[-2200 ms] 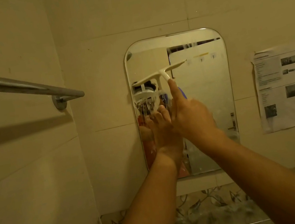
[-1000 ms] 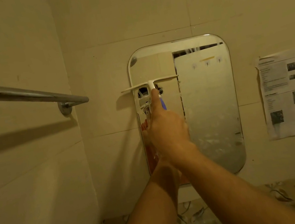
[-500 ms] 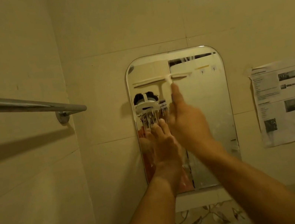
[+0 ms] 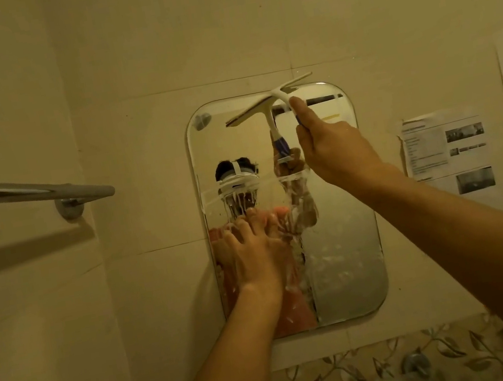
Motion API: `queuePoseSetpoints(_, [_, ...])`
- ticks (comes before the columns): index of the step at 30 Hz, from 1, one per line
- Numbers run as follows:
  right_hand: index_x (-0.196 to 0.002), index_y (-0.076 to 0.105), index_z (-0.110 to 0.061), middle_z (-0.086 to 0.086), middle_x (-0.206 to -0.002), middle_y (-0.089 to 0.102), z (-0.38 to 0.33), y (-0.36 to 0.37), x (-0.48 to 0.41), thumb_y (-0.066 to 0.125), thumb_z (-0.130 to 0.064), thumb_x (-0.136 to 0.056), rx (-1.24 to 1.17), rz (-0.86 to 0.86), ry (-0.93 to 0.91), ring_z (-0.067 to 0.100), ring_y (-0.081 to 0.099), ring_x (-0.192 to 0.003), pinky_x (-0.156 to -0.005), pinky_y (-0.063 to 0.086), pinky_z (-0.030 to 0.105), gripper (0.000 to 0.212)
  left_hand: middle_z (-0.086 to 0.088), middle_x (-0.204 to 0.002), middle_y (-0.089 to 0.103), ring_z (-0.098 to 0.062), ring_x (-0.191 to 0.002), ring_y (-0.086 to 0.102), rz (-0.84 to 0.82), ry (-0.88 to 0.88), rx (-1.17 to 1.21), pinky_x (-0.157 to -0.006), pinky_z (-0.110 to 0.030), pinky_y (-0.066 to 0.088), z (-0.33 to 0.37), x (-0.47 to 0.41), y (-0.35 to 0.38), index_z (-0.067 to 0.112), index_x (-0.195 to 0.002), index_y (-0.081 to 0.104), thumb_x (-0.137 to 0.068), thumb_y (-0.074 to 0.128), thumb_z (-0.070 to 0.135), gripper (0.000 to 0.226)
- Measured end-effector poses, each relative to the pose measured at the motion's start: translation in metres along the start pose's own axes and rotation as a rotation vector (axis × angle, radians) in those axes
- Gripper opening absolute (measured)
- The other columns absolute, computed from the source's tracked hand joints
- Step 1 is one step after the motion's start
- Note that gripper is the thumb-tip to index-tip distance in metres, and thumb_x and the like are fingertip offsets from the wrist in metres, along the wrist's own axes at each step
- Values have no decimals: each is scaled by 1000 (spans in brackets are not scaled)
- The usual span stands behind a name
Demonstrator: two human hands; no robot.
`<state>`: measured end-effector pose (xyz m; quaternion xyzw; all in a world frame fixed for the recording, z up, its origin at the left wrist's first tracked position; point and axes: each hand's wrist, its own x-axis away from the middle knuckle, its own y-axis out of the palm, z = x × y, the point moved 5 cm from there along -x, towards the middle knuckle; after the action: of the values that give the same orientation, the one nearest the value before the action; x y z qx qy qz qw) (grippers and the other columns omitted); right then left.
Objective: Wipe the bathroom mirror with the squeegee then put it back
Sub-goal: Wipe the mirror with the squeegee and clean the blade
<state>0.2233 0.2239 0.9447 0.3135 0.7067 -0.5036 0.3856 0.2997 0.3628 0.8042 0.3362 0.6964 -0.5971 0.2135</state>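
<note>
Squeegee raised to the top of the mirror, wiping step under way.

The right hand [image 4: 332, 146] has its grip closed round the handle of the white T-shaped squeegee [image 4: 269, 104], blade tilted across the top edge of the rounded wall mirror [image 4: 342, 241]; the left hand [image 4: 254, 253] lies flat and open on the lower glass. Streaks and droplets remain, so a level downward pull looks due next. Whether the blade touches the glass is unclear; the squeegee's storage place is not visible.
</note>
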Motion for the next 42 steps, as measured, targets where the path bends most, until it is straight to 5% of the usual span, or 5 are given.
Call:
queuePoseSetpoints(10, [-162, -4, -37, 6, -67, 54, 20, 11, 36, 33, -31, -111, -49, -9, 141, 19, 50, -52, -45, 38, 29, 64, -22, -162, 10, -46, -144, 16, -14, -1, -39, -111, -68, 21, 1, -4, 8, 26, -149, 43, -80, 80, 43, 81])
queuePoseSetpoints(16, [-162, -6, -38, 7, -68, 56, 21, 25, 68, 30, -33, -111, -126, -14, 216, 18, 51, -54, -50, 49, 37, 63, -25, -162, 9, -46, -144, 19, -1, -12, -77, -112, -65, 24, 0, -2, 6, 26, -161, 7, -84, 74, 46, 104])
queuePoseSetpoints(21, [-162, -9, -38, 7, -69, 58, 31, 32, 92, 31, -32, -111, -113, -48, 230, 15, 52, -53, -44, 41, 26, 65, -25, -159, 12, -46, -139, 24, 26, -12, -94, -109, -63, 25, 0, 1, 2, 24, -159, 13, -85, 69, 42, 94])
queuePoseSetpoints(28, [-161, 1, -43, 4, -68, 59, 37, 18, 101, 31, -36, -111, -175, -98, 216, 18, 55, -54, -54, 58, 43, 59, -24, -157, 16, -45, -136, 27, 30, -16, -119, -108, -62, 25, 1, 1, 3, 24, -159, 17, -81, 73, 50, 99])
queuePoseSetpoints(42, [-162, 6, -40, 2, -66, 50, 38, -17, 9, 24, -42, -112, 71, -9, -12, 15, 49, -52, -45, 39, 29, 53, -23, -161, 13, -45, -141, 22, -3, -23, -137, -111, -64, 21, 2, -2, 2, 30, -156, 30, -86, 70, 38, 81])
